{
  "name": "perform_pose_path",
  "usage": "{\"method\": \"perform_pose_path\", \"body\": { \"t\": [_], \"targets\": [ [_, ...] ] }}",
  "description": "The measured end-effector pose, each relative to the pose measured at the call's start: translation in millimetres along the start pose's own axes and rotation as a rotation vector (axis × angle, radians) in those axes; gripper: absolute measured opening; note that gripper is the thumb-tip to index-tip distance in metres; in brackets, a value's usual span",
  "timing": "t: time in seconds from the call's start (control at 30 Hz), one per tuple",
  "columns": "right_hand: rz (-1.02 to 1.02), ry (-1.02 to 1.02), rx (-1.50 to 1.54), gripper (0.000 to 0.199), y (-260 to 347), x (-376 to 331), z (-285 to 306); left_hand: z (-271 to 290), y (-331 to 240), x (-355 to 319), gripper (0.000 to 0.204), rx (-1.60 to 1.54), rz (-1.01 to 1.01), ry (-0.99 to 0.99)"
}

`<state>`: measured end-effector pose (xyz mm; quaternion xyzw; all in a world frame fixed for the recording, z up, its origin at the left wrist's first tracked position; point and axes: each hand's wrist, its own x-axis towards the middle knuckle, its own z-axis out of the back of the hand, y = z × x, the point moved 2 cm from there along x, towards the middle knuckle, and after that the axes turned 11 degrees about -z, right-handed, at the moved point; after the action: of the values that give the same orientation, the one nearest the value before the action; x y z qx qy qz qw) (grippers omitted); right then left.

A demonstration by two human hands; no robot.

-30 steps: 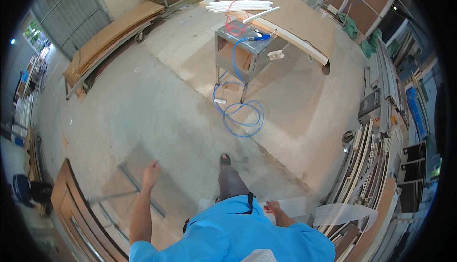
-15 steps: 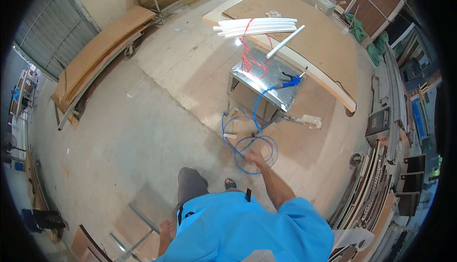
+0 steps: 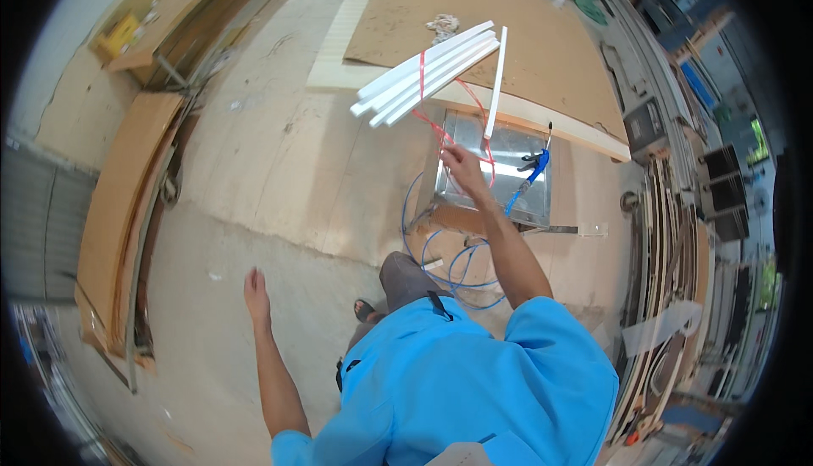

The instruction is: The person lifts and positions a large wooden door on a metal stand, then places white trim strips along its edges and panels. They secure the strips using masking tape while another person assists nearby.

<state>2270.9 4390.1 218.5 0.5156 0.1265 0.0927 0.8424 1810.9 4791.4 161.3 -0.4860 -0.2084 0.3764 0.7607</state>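
My right hand (image 3: 464,170) reaches over a small metal-topped table (image 3: 525,198), its fingers bent beside a red string (image 3: 449,137). Whether they touch the string cannot be made out. That string is looped around a bundle of white strips (image 3: 432,72) lying across the far edge of the table and onto a big board. A single white strip (image 3: 497,85) lies apart, right of the bundle. At the table's right side rests a blue air gun (image 3: 535,165) with a hose. My left hand (image 3: 257,292) hangs in the air over the floor, fingers stretched out, holding nothing.
Blue hose coils (image 3: 461,271) lie on the floor by my feet. A large brown board (image 3: 533,51) on a white one spreads beyond the table, with a crumpled cloth (image 3: 443,26) on it. Stacked panels (image 3: 118,212) stand at left; long boards (image 3: 656,280) lean at right.
I have stepped closer to the metal table, and my view has turned. My right hand has moved from above the hose coils to the red string. My left hand has swung out forward.
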Motion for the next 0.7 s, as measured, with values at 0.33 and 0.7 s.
{"method": "perform_pose_path", "body": {
  "t": [0.33, 0.7],
  "targets": [
    [-0.473, -0.791, -0.433, 0.053, -57.4, 164.1, 60.0, -271.8, -239.5, 293.2, 0.059, 0.159, -0.577, 0.442],
    [-0.499, -0.47, 0.663, 0.039, -29.5, 181.0, -32.6, -443.0, -332.8, 321.6, 0.058, 0.509, -0.63, 1.231]
  ]
}}
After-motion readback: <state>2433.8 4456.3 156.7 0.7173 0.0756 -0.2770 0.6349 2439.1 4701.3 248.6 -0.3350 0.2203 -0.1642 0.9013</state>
